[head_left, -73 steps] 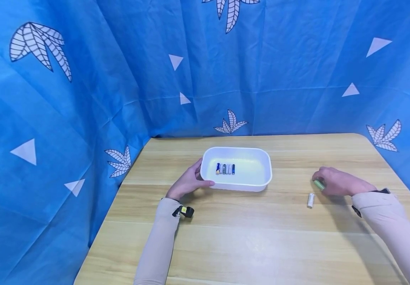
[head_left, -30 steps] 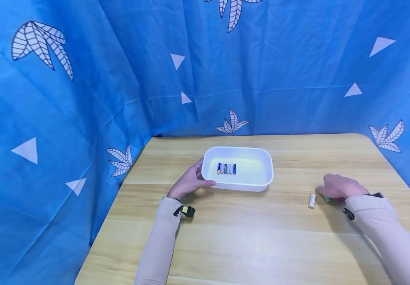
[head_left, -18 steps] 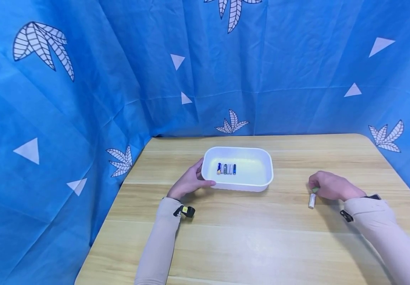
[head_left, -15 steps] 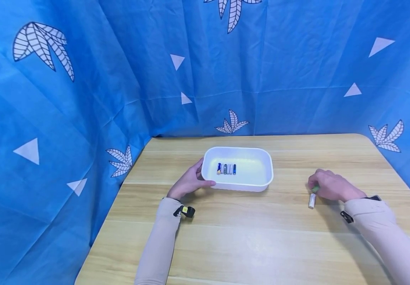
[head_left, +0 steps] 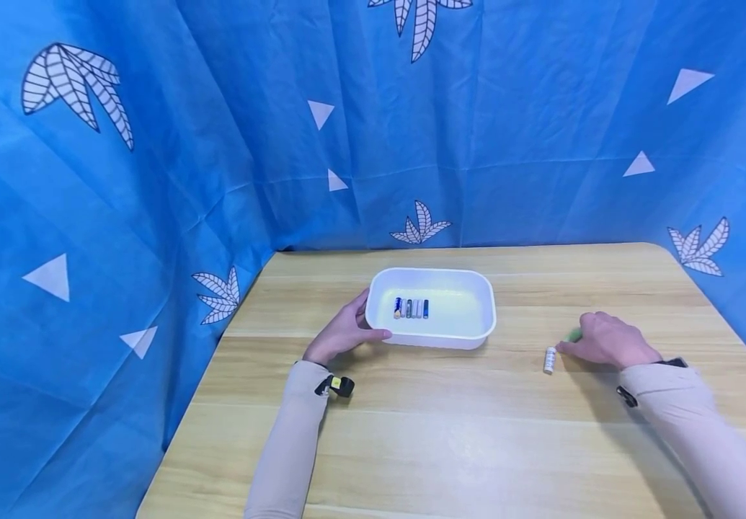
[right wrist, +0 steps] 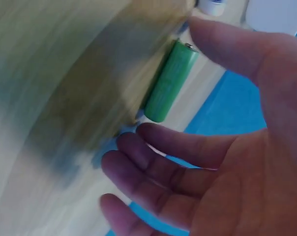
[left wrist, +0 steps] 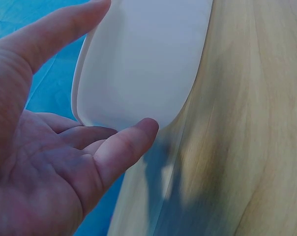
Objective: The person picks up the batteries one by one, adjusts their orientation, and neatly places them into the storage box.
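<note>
At the left end of a white plastic bin [head_left: 440, 340], my left hand [head_left: 342, 333] grips the wall, thumb along the near rim; the left wrist view shows its fingers around the bin's corner. My right hand [head_left: 608, 340] is low over the table at the right. A green battery [right wrist: 172, 81] lies on the wood between its thumb and index finger, with gaps to both in the right wrist view. The thumb tip is right by a white battery [head_left: 550, 360] lying to its left. Inside the bin, several batteries [head_left: 411, 308] lie side by side.
The wooden table [head_left: 463, 432] extends toward me and to both sides. A blue patterned curtain [head_left: 541, 187] hangs behind it and along the left. Both wrists wear straps with small cameras.
The white battery has shifted left. My right hand, earlier holding the green battery, has moved it near the white one and let go, fingers now spread. Left hand and bin have stayed put.
</note>
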A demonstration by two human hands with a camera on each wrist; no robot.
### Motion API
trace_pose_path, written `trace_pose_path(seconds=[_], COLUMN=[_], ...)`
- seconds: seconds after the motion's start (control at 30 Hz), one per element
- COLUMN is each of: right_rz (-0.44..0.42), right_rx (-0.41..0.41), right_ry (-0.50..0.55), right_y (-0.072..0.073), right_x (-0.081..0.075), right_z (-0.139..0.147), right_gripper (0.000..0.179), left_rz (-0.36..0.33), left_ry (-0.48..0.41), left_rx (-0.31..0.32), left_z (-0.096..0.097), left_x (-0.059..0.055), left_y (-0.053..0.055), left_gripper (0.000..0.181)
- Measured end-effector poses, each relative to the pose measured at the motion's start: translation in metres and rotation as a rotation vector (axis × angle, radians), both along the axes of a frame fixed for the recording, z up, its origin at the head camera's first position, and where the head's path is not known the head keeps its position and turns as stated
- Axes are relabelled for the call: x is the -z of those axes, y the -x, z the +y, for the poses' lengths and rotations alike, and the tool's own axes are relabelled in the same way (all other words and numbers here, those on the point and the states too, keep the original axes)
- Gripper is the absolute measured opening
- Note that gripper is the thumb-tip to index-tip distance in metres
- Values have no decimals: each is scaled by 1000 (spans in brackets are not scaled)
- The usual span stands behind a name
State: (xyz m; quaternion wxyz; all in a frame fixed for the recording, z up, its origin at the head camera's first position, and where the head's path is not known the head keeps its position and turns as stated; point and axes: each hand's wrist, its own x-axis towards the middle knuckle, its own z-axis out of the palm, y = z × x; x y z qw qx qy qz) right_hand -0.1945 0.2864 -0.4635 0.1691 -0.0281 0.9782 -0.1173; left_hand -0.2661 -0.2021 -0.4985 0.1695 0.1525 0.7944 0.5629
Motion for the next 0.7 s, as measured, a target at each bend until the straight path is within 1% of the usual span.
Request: trace_pose_path(seconds=[0.07,0.17,0.27,0.43,0.53,0.6,0.7], right_rz=[-9,7,45,131,199,254,339], right_rx=[5,3,-7,-32,-50,-70,-121], right_ry=[13,14,4,-8,-3,17,50], right_y=[0,0,0,3,8,13,22], right_x=[2,4,5,6,-1,-10,-27], right_z=[0,1,2,3,0,-5,-18], right_gripper=[46,45,44,41,36,34,34], left_rz=[-1,2,11,5,3,5,8], left_ry=[-3,-6,-4,-4,-1,-4,-13], left_rx=[4,5,8,13,14,14,16], left_z=[0,1,1,1,1,1,0], left_x=[0,0,0,-1,-1,0,1], left_y=[0,-1,-1,-1,-1,0,0], left_gripper=[122,121,120,118,118,118,118])
